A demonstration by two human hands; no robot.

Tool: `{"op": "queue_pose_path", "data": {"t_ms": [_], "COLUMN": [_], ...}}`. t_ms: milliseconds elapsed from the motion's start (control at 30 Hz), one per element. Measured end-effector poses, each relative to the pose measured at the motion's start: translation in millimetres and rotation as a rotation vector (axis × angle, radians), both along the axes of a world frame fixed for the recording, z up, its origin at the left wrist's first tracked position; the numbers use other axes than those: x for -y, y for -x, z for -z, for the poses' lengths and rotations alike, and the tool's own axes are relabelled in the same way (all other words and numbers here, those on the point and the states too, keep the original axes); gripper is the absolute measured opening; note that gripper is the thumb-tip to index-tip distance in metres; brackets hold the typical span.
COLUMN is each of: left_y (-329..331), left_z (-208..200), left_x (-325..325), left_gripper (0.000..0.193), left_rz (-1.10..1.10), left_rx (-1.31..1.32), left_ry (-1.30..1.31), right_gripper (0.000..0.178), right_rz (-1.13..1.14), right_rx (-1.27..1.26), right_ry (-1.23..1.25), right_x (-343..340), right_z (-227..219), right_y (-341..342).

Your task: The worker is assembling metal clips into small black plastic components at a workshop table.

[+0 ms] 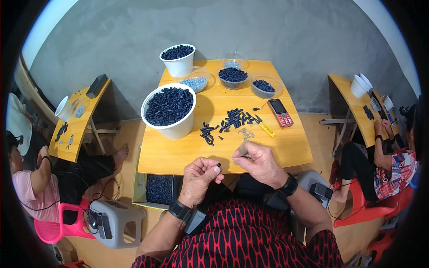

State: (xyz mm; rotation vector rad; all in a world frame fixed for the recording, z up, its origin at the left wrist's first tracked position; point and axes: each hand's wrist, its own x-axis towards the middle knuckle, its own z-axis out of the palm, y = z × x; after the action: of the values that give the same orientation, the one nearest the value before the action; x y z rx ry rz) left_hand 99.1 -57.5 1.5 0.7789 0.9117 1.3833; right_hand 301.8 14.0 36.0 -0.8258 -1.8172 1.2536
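Over the near edge of the wooden table, my left hand (199, 179) pinches a small black plastic piece (218, 165) between thumb and fingertips. My right hand (262, 165) is a short way to its right, fingers closed together; a brownish wrap (243, 151) covers one fingertip, and anything in that pinch is too small to make out. Just beyond my hands lie a loose pile of black plastic pieces (234, 118), a smaller cluster of them (208, 132) and some small metal screws (246, 133). A yellow utility knife (267, 129) lies beside the pile.
White buckets (173, 128) of black pieces stand at the table's left. Clear tubs hold black pieces (233, 76) and silvery bits (195, 83). A red phone (280, 112) lies right. Below is a box (163, 189) of dark parts. People sit at side tables (71, 136).
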Motion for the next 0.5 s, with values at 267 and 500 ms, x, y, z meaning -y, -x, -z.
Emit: {"op": "queue_pose_path", "data": {"t_ms": [267,500], "left_y": [3.3,4.0], "left_z": [-3.5,-5.9], "left_x": [1.4,1.7], "left_gripper": [0.013,0.013], "left_rz": [0.032,0.054], "left_rx": [-0.033,-0.064], "left_ry": [-0.032,0.012], "right_gripper": [0.003,0.005], "right_rz": [-0.091,-0.069], "right_rx": [0.033,0.041], "right_ry": [-0.201,-0.319], "right_x": [4.3,4.2], "right_z": [-13.5,-14.9], "right_y": [18.1,23.7]}}
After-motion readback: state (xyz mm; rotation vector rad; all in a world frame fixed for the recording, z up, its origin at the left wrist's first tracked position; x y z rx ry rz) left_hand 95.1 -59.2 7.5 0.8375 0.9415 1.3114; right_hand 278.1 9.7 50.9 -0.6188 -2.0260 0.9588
